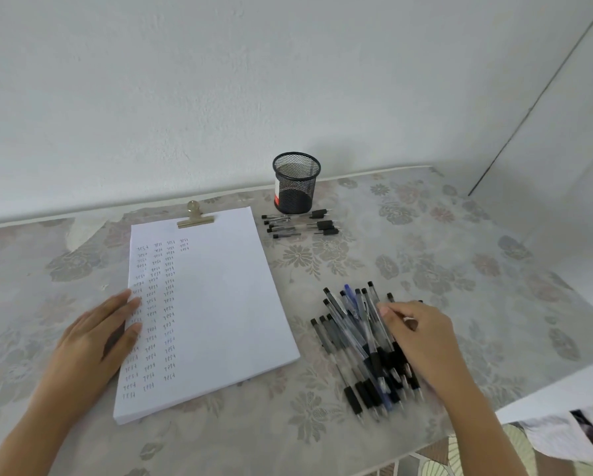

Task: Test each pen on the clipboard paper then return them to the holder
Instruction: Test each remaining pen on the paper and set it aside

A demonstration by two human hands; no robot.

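Observation:
A white paper stack [219, 304] under a gold clip [194, 216] lies at the middle left, with columns of small handwritten marks down its left side. My left hand [99, 338] rests flat on the paper's left edge, fingers straight. A pile of several black and clear pens [356, 348] lies to the right of the paper. My right hand [422, 338] lies on the pile's right side, fingers curled among the pens; whether it grips one is hidden. The black mesh holder [295, 183] stands upright at the back and looks empty.
Several more pens [298, 225] lie in a row just in front of the holder. A floral cloth [460, 262] covers the table, which meets a white wall at the back. The table's front edge runs close at the lower right.

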